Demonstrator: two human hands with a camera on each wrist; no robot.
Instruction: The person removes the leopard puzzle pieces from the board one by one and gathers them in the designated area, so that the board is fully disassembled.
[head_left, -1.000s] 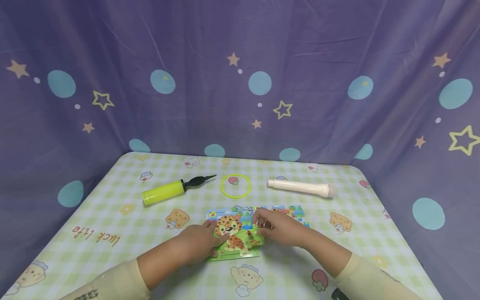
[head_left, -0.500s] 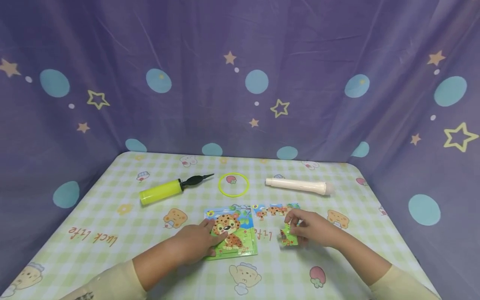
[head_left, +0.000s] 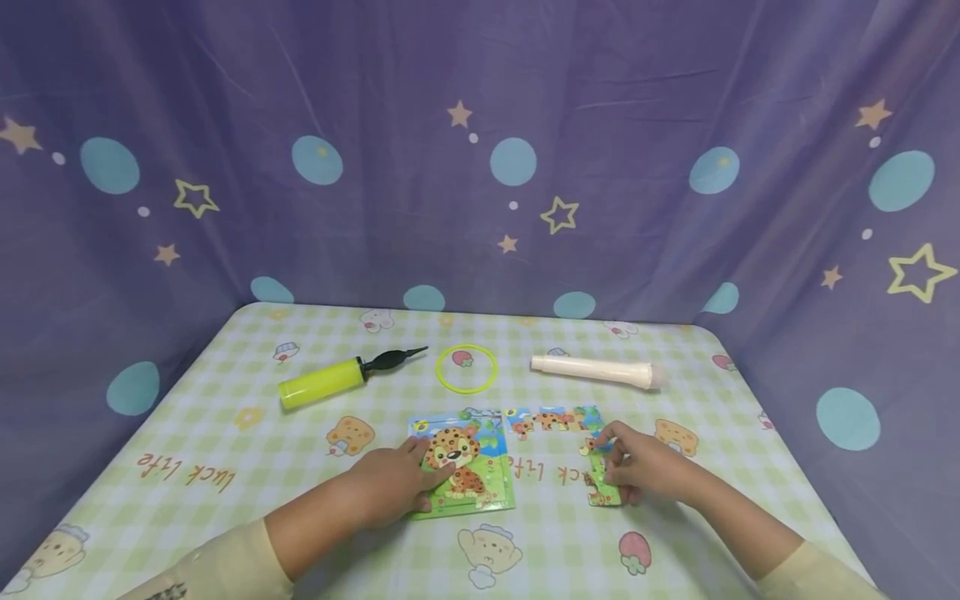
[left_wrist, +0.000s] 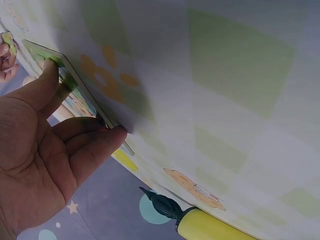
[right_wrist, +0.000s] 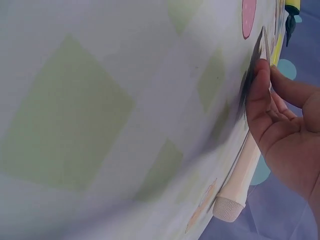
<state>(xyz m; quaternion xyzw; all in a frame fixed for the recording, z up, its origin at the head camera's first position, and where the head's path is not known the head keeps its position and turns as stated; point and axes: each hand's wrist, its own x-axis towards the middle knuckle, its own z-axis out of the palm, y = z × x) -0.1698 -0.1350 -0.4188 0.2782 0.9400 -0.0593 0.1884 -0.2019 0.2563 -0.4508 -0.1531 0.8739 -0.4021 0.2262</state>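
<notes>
In the head view, my left hand rests on the left part of a square puzzle board showing a cartoon leopard. The left wrist view shows its thumb on the picture side of the board and other fingertips at the edge and tabletop. To the right, my right hand pinches a green jigsaw puzzle piece between thumb and fingers, low over the tablecloth. Above that piece lies a row of puzzle pieces with blue and leopard print, right of the board. Fingers partly cover the held piece.
Behind the board lie a yellow-green hand pump with a black nozzle, a thin yellow ring and a pale toy microphone. The checked tablecloth covers the table; a purple star-print curtain surrounds it.
My right hand has carried the green puzzle piece from the board's right side rightward, and lowered it below the row of loose pieces. My left hand stays on the board.
</notes>
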